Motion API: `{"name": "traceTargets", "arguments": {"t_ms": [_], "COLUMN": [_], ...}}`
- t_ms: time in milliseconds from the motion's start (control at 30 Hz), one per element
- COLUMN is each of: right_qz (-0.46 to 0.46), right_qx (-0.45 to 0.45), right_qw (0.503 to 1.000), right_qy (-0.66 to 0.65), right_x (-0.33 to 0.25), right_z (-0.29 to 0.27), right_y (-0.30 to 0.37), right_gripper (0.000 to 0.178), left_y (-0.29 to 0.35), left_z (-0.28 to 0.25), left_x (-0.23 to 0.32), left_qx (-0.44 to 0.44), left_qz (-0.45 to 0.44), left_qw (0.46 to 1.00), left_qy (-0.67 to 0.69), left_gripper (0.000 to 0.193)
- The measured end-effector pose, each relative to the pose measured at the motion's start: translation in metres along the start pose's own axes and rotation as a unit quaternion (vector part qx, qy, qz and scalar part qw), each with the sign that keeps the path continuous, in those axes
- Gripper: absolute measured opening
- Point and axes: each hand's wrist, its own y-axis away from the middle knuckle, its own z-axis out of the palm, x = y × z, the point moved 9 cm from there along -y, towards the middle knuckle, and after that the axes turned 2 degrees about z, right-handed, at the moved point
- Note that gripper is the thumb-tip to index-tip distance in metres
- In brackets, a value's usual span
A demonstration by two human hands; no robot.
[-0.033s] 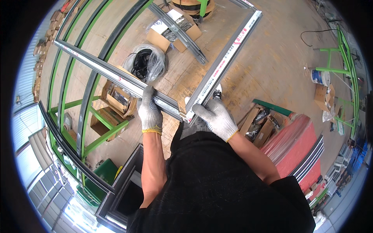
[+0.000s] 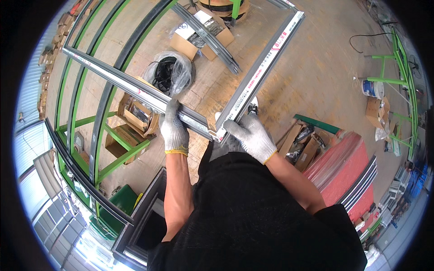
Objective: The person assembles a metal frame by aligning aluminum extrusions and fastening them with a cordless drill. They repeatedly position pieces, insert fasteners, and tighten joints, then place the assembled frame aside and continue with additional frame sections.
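A grey frame [image 2: 253, 83] with white printed film along its bars fills the upper half of the view; its near corner sits at the centre of the clock, one bar running off toward 10 o'clock and the other toward 1 o'clock; whether the two bars are joined at that corner I cannot tell; the left hand [image 2: 174, 131], gloved in pale knit with a yellow cuff, lies at 9 o'clock, its grip closed around the near part of the 10 o'clock bar, thumb on top; the right hand [image 2: 252, 137], gloved alike, lies at 3 o'clock, its grip clasping the end of the 1 o'clock bar just beside the corner.

A green rack [image 2: 124, 159] with dark curved bars spans 8 to 11 o'clock, partly behind the frame, and I cannot tell whether the two touch; on the floor [image 2: 316, 86] at 11 o'clock lies a clear plastic bag [image 2: 185, 77] around a black coil [image 2: 163, 74]; an open cardboard box [image 2: 181, 44] stands near 12 o'clock, long grey strips [image 2: 212, 43] crossing over it; a red wrapped stack [image 2: 352, 162] lies between 3 and 4 o'clock; a white bucket [image 2: 373, 89] stands between 2 and 3 o'clock, well apart from the hands.
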Motion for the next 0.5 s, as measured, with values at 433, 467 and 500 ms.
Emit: {"name": "traceTargets", "arguments": {"t_ms": [433, 467, 500], "right_qz": [-0.051, -0.054, -0.055], "right_qx": [0.007, 0.01, 0.012], "right_qw": [0.999, 0.998, 0.998], "right_qy": [-0.001, 0.006, 0.011], "right_x": [-0.005, -0.006, -0.007], "right_z": [0.006, 0.006, 0.006], "right_y": [0.0, 0.0, 0.0], "right_gripper": [0.043, 0.043, 0.044], "left_y": [-0.007, -0.007, -0.007], "left_z": [-0.005, -0.005, -0.004], "left_x": [-0.009, -0.01, -0.011], "left_qx": [0.012, 0.015, 0.015], "left_qz": [-0.007, -0.008, -0.004], "left_qw": [1.0, 1.0, 1.0], "left_qy": [0.003, 0.015, 0.021], "left_gripper": [0.013, 0.013, 0.013]}}
